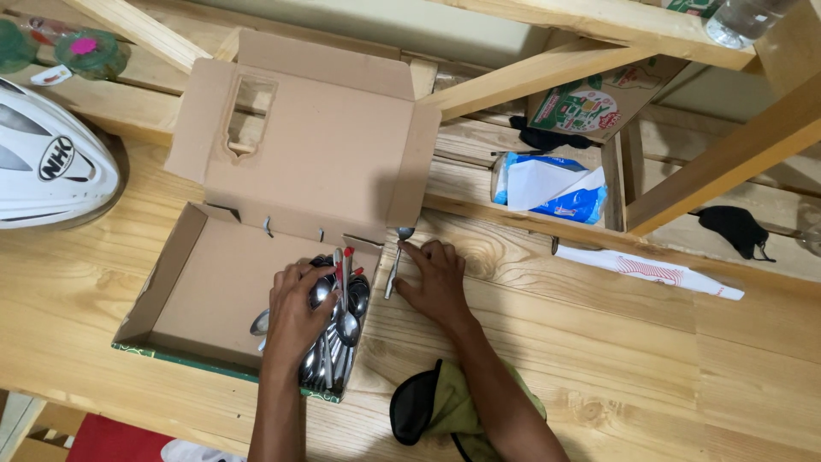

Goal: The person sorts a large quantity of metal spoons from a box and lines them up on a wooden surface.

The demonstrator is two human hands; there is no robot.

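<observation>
1. Pale wooden table (616,342) fills the head view, with timber beams (547,77) crossing the top of the frame.
2. At centre left an open cardboard box (214,291) lies flat, its lid (308,145) folded back toward the top.
3. At the box's right end sits a heap of spoons (338,342), two with red on the handles.
4. Left hand (295,312), reaching up from the bottom edge, rests on the heap with fingers curled around spoons, one held upright between them.
5. Right hand (436,278) lies palm down on the table just right of the box, fingers flat; its fingertips press on a single spoon (395,261) that lies on the wood beside the box's wall, bowl toward the top.
6. Below the right forearm sits a green and black cloth (445,406).
7. A white helmet (51,171) occupies the left edge; a blue and white tissue pack (547,188) sits upper right, a long white wrapper (650,269) beneath it.
</observation>
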